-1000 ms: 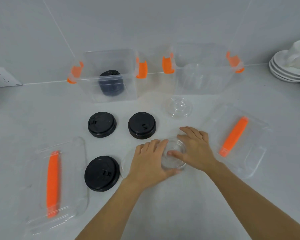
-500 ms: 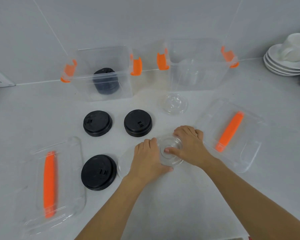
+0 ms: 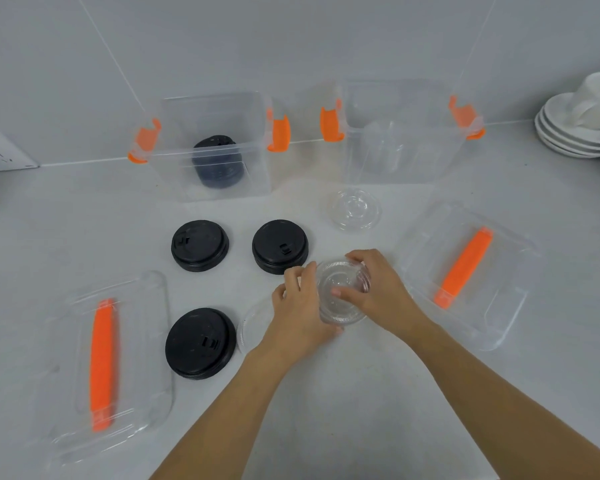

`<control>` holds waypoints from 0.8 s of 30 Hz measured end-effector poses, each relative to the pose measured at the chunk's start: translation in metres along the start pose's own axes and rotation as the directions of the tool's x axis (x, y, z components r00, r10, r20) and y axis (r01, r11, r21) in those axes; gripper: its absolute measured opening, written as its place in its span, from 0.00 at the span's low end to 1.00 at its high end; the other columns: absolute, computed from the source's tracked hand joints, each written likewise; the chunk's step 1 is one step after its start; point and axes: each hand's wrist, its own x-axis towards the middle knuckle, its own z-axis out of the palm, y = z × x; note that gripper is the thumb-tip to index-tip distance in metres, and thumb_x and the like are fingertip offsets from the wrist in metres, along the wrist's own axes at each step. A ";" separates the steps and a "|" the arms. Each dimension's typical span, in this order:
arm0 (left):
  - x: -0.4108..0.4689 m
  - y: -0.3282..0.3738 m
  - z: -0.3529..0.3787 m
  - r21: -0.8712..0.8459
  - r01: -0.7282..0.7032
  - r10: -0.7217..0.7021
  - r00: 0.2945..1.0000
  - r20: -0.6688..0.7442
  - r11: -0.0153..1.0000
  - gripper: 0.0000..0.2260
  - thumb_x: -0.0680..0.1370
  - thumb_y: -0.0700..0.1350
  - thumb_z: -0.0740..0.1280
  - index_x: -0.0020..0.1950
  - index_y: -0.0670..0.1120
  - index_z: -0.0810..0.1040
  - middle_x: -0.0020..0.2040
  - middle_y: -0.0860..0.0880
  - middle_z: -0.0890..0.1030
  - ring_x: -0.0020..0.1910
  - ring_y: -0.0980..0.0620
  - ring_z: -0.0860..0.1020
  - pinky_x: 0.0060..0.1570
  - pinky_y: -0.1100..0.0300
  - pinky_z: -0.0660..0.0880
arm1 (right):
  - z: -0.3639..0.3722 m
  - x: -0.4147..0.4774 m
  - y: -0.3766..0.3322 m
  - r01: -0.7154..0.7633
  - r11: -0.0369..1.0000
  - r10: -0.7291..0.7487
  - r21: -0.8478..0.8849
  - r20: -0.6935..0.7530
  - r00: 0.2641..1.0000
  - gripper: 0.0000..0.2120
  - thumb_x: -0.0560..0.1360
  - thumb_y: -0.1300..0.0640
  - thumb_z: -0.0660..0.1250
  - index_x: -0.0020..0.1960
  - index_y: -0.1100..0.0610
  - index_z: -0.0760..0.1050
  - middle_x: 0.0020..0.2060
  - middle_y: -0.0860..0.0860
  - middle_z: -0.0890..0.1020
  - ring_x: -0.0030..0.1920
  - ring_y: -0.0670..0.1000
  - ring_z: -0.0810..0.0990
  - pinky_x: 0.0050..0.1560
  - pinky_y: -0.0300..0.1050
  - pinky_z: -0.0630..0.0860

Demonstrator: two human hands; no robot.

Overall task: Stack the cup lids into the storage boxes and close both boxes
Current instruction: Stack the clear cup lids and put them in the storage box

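My left hand and my right hand both grip a stack of clear cup lids, tilted up just above the counter. Another clear lid lies flat under my left wrist, and one more clear lid sits in front of the right storage box, which holds clear lids. The left storage box holds a stack of black lids. Three black lids lie on the counter. Both boxes are open.
Two clear box covers with orange handles lie flat: one at the left front, one at the right. White saucers with a cup stand at the far right. A wall socket is at the far left.
Both hands have lifted the clear lid stack off the counter and tilted it up, moving slightly away from me. The lid under my left wrist stayed down.
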 end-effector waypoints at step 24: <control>-0.064 -0.033 -0.059 -0.216 0.117 -0.161 0.967 -0.199 0.969 0.35 0.69 0.46 0.74 0.71 0.47 0.60 0.59 0.53 0.65 0.60 0.53 0.67 0.57 0.62 0.65 | 0.050 0.009 -0.073 0.118 0.992 -0.123 0.035 0.193 0.973 0.26 0.68 0.52 0.74 0.63 0.54 0.70 0.57 0.48 0.74 0.53 0.45 0.72 0.49 0.31 0.66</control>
